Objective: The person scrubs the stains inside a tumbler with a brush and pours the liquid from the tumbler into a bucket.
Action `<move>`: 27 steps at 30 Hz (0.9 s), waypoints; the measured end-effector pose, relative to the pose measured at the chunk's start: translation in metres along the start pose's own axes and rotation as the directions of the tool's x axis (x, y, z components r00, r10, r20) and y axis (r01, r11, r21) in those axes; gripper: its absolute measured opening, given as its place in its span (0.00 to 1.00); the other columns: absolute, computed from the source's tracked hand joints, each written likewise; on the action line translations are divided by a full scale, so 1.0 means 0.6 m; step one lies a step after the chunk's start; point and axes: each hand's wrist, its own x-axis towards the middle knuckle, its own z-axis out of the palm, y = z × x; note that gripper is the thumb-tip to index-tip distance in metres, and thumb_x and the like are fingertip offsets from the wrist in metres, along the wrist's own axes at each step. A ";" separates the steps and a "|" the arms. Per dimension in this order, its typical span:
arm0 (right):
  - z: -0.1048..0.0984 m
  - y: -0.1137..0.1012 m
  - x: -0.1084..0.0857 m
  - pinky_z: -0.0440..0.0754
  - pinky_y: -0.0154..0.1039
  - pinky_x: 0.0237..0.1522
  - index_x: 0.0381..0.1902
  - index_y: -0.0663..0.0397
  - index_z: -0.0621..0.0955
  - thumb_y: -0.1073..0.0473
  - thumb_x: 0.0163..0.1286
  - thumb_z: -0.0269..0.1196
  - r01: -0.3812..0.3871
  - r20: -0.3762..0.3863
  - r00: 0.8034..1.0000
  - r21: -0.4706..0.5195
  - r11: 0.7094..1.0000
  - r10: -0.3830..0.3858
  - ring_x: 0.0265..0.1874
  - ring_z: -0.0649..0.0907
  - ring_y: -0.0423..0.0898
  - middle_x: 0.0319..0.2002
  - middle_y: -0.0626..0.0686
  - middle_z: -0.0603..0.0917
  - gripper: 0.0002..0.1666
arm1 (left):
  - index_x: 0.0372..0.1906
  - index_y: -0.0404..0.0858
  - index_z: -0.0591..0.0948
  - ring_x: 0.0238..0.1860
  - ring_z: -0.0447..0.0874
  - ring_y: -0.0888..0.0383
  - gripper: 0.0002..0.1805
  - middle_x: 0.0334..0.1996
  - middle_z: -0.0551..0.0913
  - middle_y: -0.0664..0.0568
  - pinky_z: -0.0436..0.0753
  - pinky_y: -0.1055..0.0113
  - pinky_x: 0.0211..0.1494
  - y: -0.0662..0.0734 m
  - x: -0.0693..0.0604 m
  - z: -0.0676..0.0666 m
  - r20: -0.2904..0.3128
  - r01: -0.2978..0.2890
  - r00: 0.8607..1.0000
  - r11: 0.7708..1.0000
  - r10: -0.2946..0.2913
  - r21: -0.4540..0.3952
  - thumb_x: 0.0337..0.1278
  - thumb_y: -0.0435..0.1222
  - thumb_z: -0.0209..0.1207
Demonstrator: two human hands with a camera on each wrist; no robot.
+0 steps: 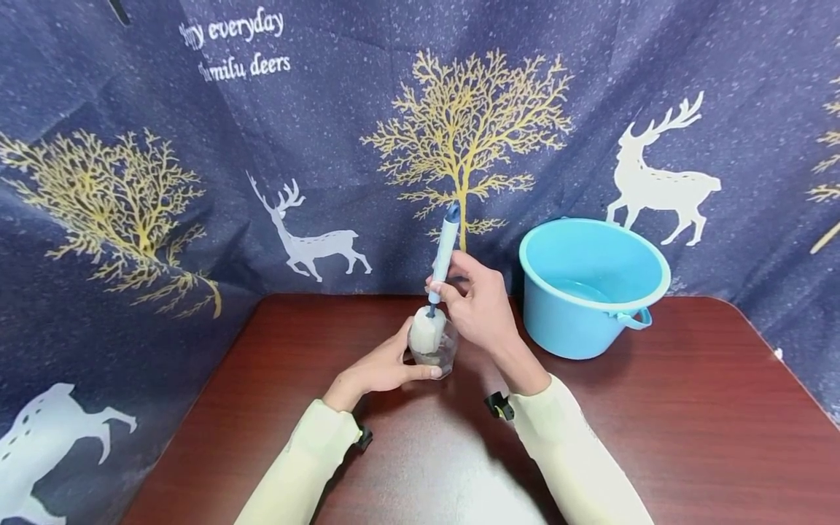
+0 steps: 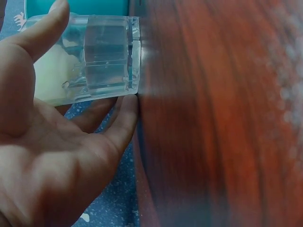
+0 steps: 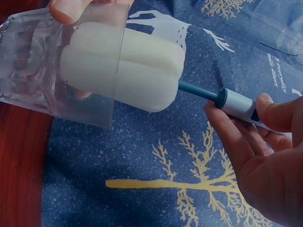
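A clear glass (image 1: 441,357) stands upright on the table, gripped around its side by the left hand (image 1: 387,362); in the left wrist view the thumb and fingers lie on opposite sides of the glass (image 2: 106,54). The right hand (image 1: 482,302) pinches the light blue handle (image 1: 445,251) of a brush between thumb and fingers. The white sponge head (image 3: 123,66) of that brush is partly inside the glass, its upper end sticking out past the rim in the right wrist view. A dark blue stem (image 3: 199,90) joins sponge and handle.
A light blue bucket (image 1: 571,321) with a side handle stands at the back right of the reddish-brown table (image 1: 682,408), to the right of the right hand. Behind the table hangs a dark blue cloth (image 1: 315,146) printed with deer and trees.
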 end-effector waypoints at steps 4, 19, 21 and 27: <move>0.001 0.000 -0.002 0.82 0.40 0.30 0.50 0.49 0.85 0.68 0.73 0.69 0.002 -0.001 1.000 0.002 1.000 -0.002 0.35 0.93 0.46 0.40 0.50 0.91 0.11 | 0.83 0.50 0.51 0.70 0.74 0.60 0.55 0.72 0.71 0.53 0.73 0.57 0.75 -0.001 0.000 0.000 0.002 0.007 1.000 1.000 -0.007 0.000 0.62 0.44 0.76; 0.001 0.007 0.001 0.88 0.47 0.49 0.49 0.50 0.83 0.70 0.75 0.66 0.006 0.013 1.000 -0.017 1.000 -0.006 0.43 0.91 0.43 0.40 0.52 0.91 0.11 | 0.77 0.49 0.57 0.70 0.73 0.59 0.47 0.69 0.71 0.54 0.73 0.55 0.75 -0.008 0.003 0.000 0.014 -0.023 1.000 1.000 0.023 -0.002 0.63 0.43 0.75; 0.001 0.007 0.002 0.88 0.47 0.49 0.49 0.50 0.82 0.70 0.75 0.67 0.010 0.017 1.000 -0.028 1.000 -0.010 0.43 0.91 0.43 0.40 0.51 0.91 0.11 | 0.77 0.48 0.58 0.70 0.73 0.59 0.46 0.69 0.72 0.54 0.73 0.55 0.75 -0.008 0.002 -0.001 0.012 -0.024 1.000 1.000 0.024 0.002 0.63 0.43 0.75; 0.000 0.006 0.004 0.86 0.46 0.43 0.50 0.50 0.82 0.68 0.75 0.67 0.033 0.022 0.999 -0.081 0.996 -0.031 0.43 0.91 0.42 0.40 0.49 0.92 0.11 | 0.75 0.47 0.59 0.69 0.74 0.59 0.44 0.68 0.72 0.53 0.73 0.55 0.75 -0.001 0.001 -0.002 0.016 -0.022 1.000 1.000 0.022 0.015 0.63 0.42 0.75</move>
